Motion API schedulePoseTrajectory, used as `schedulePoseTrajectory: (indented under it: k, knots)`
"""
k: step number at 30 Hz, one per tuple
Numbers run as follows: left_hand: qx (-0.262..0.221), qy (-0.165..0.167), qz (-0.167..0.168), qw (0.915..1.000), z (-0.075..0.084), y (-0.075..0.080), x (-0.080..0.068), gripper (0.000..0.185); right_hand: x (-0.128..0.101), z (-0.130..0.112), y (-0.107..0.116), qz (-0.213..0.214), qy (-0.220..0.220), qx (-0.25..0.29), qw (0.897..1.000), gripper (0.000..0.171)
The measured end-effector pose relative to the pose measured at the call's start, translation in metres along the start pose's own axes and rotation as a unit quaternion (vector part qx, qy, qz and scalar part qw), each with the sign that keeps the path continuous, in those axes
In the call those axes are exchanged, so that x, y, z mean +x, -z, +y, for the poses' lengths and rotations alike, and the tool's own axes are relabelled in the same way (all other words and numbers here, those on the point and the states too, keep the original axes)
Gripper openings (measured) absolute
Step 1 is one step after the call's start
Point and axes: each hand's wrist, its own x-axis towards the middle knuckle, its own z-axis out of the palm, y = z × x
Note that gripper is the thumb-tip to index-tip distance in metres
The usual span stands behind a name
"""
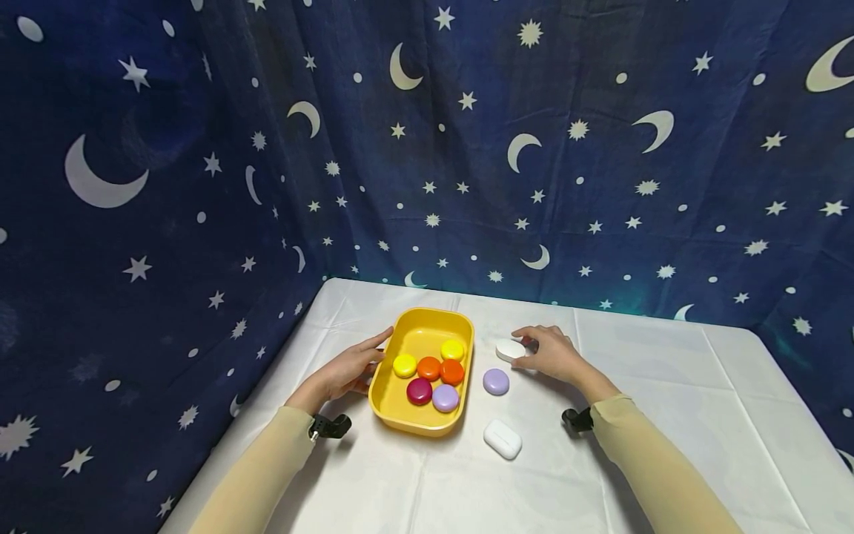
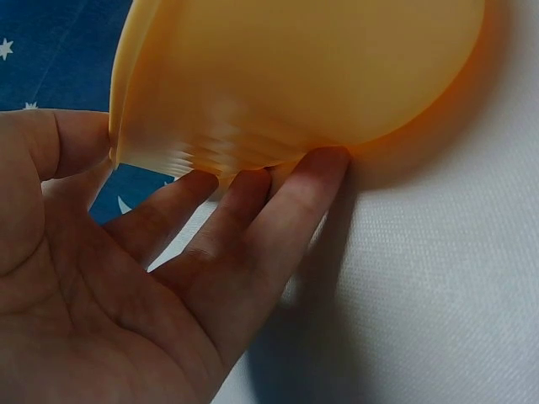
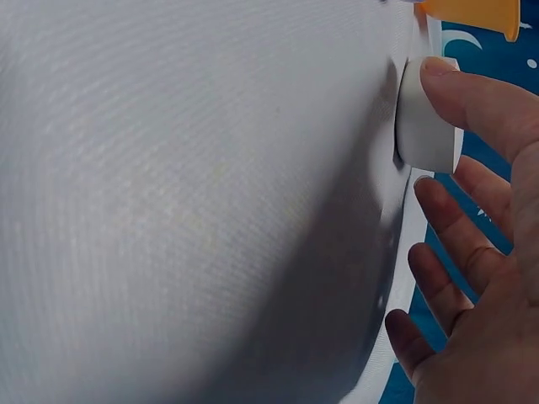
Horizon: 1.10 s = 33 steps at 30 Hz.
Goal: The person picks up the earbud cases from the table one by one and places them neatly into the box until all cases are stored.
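Note:
A yellow tray [image 1: 422,429] stands on the white cloth and holds several glossy round pieces: yellow, orange, dark red [image 1: 419,391] and lilac. Against its left side rests my left hand [image 1: 347,371]; in the left wrist view the fingertips [image 2: 324,164] touch the outer wall and the thumb lies at the rim. To the right of the tray, my right hand [image 1: 552,354] pinches a white oval piece [image 1: 510,350]. The right wrist view has the thumb [image 3: 472,93] on the piece's near side, the other fingers spread below, and the piece low at the cloth.
A lilac round piece [image 1: 496,381] lies between the tray and my right hand. Nearer me is a white rounded-rectangular case [image 1: 502,439]. The white-covered table [image 1: 667,415] meets a dark blue curtain [image 1: 467,148] with moons and stars at the back and left.

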Motion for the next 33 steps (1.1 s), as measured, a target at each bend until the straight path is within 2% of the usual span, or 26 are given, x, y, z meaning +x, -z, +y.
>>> schedulePoseTrajectory:
  k: [27, 33]
  knots:
    - [0.002, -0.003, -0.001, 1.0, -0.0006, 0.0008, -0.0018, 0.06, 0.0044, -0.0033, -0.0038, -0.003, -0.013, 0.006, 1.0, 0.054]
    - [0.004, -0.004, -0.007, 1.0, -0.0017, 0.0016, 0.0002, 0.06, 0.0044, -0.0059, 0.0023, 0.018, -0.002, 0.029, 0.999, 0.049]
